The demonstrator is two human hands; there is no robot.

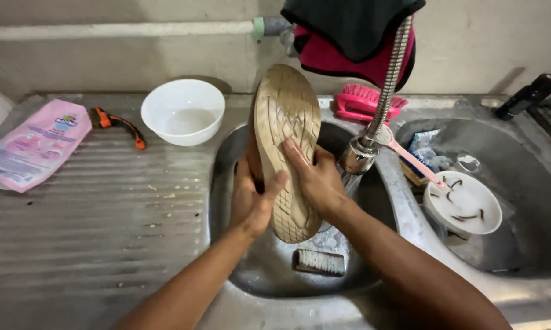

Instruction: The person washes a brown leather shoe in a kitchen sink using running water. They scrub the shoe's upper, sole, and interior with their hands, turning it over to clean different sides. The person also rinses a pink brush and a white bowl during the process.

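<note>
A shoe [288, 131] with a worn tan patterned sole faces up over the left sink basin [269, 269]. My left hand [251, 198] grips its left side, thumb across the sole. My right hand [315, 177] holds the right side, fingers pressed onto the tread. A flexible metal faucet hose [385, 91] hangs just right of the shoe, and water runs from its head [358, 156] beside my right hand. A small scrub brush [319, 261] lies on the basin floor below the shoe.
A white bowl [182, 111], a pink pouch [31, 143] and an orange-handled tool [118, 124] lie on the ribbed drainboard at left. A pink brush [361, 102] rests behind the basins. The right basin [520, 201] holds a white dish [465, 205] and packets. Dark and magenta cloths [349, 36] drape over the tap.
</note>
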